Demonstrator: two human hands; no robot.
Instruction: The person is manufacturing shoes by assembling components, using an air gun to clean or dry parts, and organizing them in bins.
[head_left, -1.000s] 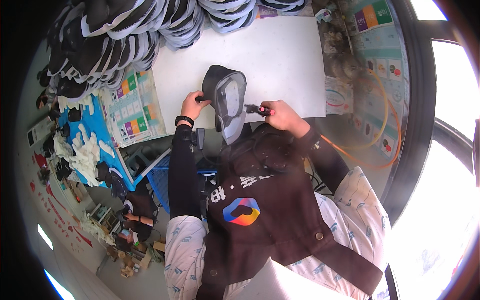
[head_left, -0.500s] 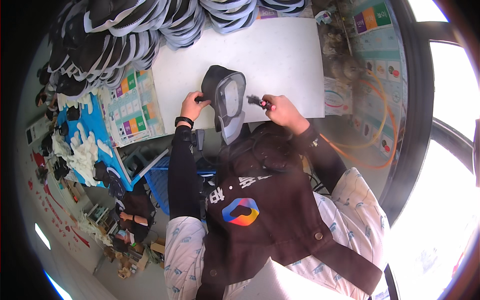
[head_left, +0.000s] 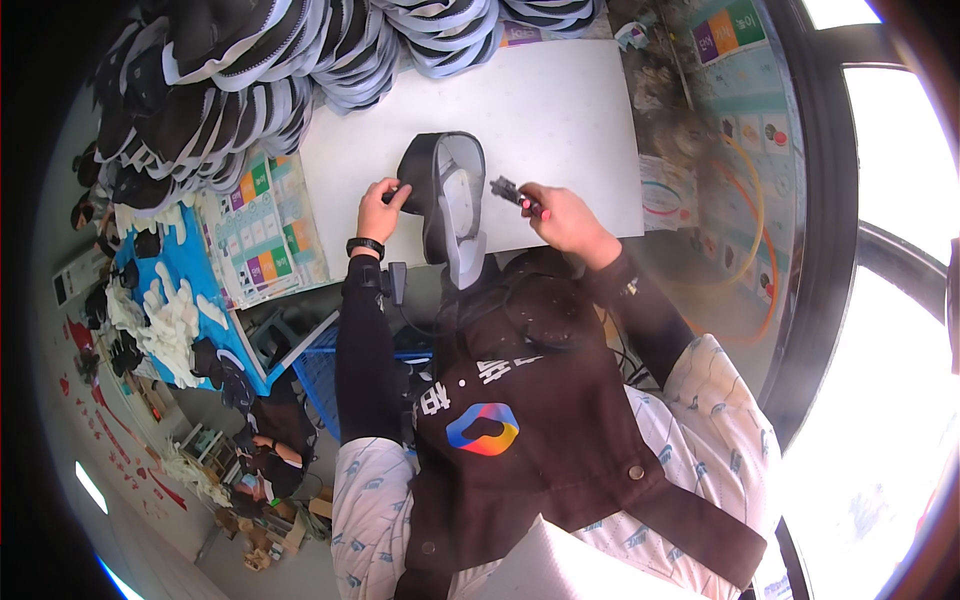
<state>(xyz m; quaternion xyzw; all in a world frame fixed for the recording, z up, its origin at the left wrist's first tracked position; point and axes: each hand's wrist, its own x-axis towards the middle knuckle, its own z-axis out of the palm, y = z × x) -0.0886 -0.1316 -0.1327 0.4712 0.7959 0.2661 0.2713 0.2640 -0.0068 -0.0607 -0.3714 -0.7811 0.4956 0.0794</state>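
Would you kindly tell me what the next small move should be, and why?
I would probably ease the right hand leftward, bringing the black tool toward the black-and-grey piece, because the tool points toward it across a gap, while the left hand grips at the piece's left side.

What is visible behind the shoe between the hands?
Around the upper part of the shoe, the white board shows; what lies directly behind the shoe is covered.

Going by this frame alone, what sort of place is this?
Probably a footwear workshop: what look like stacked shoe uppers crowd a white worktop's far side, the left hand holds a shoe-shaped piece, and the right hand grips a small black tool.
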